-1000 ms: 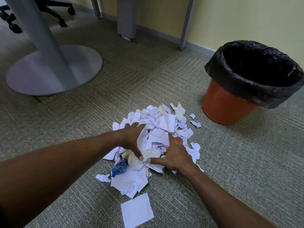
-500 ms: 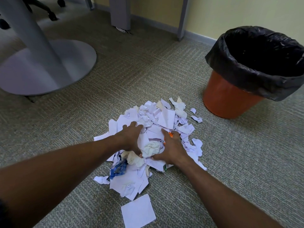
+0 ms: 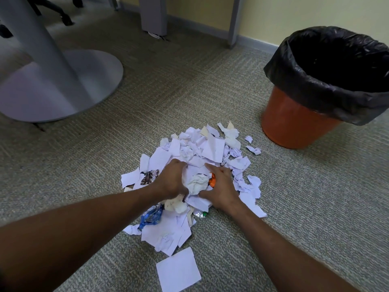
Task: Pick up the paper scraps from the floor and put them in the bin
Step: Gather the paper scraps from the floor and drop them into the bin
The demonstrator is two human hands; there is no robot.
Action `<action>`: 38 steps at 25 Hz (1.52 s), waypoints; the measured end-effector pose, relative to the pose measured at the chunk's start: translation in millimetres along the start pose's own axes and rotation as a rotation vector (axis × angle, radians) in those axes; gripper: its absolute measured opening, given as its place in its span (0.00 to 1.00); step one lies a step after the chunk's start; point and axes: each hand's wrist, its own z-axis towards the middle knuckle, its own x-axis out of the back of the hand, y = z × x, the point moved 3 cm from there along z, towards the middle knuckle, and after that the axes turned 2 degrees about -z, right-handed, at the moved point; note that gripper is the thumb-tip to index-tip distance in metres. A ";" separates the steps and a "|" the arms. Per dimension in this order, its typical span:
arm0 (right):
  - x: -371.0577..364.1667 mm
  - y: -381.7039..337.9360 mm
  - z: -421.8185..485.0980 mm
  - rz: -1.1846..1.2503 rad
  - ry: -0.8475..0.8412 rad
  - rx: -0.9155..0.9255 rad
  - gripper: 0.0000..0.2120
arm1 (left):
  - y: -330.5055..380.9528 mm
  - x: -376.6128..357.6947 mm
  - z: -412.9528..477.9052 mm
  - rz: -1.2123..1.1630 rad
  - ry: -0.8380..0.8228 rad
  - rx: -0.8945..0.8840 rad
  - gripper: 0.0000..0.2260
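While squeezing closer than before, curling left hand [image 3: 171, 179] and right hand [image 3: 221, 186] round a floor-bound clump of torn white paper scraps [image 3: 196, 183]; probably lifting next toward black-lined orange plastic bin [image 3: 294, 121] at two o'clock.

An office: carpet tiles [image 3: 189, 85], pedestal table base [image 3: 63, 85], castor chair [image 3: 65, 17]
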 end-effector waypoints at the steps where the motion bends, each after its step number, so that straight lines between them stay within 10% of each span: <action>1: -0.7 0.9 -0.7 0.019 0.017 0.004 0.42 | 1.1 -1.6 -1.8 -0.024 0.020 0.004 0.40; 38: 127.7 -70.2 -34.1 0.165 0.407 0.287 0.32 | 132.6 77.3 -38.6 -0.230 0.378 -0.227 0.21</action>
